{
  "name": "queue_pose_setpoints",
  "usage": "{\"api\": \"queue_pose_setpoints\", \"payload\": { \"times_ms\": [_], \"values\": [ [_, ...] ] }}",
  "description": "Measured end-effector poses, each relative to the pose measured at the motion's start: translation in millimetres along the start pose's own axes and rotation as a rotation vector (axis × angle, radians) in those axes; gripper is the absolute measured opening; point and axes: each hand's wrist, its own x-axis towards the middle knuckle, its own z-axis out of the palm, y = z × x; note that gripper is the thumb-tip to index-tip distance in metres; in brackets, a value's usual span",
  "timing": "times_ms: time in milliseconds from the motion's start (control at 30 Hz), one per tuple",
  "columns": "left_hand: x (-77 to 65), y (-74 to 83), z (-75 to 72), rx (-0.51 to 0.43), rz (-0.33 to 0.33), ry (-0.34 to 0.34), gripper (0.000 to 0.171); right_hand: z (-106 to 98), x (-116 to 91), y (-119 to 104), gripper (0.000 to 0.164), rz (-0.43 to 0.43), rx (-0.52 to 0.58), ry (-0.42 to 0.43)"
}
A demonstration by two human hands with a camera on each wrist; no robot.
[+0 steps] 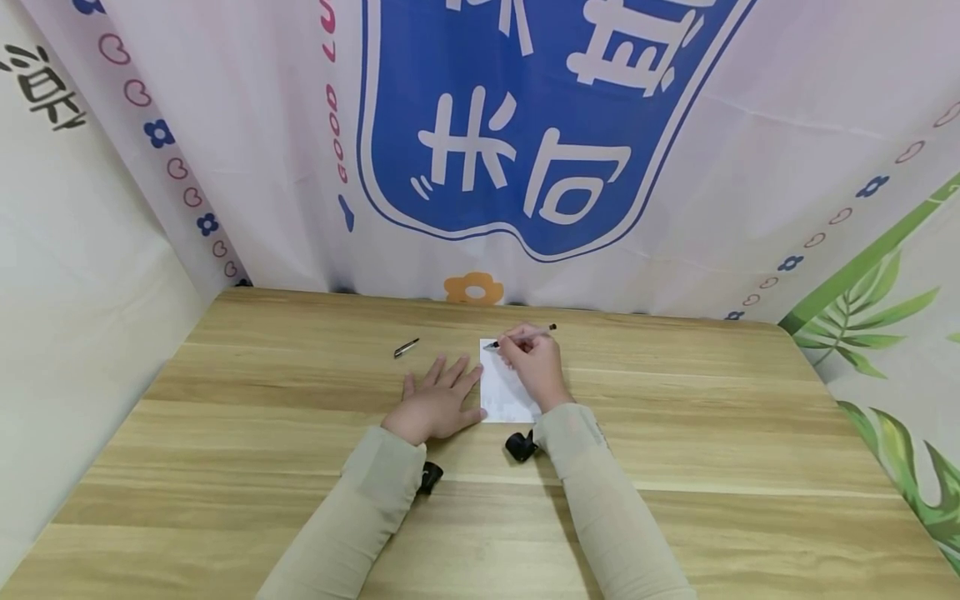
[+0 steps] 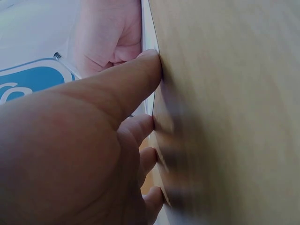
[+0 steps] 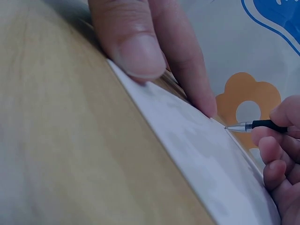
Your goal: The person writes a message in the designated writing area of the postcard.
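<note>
A sheet of white paper lies on the wooden table in the head view. My right hand pinches a pen over it, and in the right wrist view the silver pen tip meets the paper near its far edge. The left hand lies with fingers spread on the table, its thumb and index fingertip at the paper's left edge. A dark pen cap rests just beyond the left fingers. In the left wrist view the left thumb presses down at the paper's edge.
The wooden table runs back to a printed cloth backdrop with a blue sign. Black wrist devices hang beneath both cuffs, close over the tabletop. More cloth covers the left and right sides.
</note>
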Motion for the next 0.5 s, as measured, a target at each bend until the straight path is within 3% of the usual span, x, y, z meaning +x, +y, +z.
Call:
{"api": "queue_pose_setpoints", "payload": {
  "times_ms": [500],
  "values": [
    [-2.0, 1.5, -1.7, -0.002, -0.001, -0.005, 0.077, -1.0, -2.2, -1.8, 0.012, 0.051, 0.041, 0.050]
  ]
}}
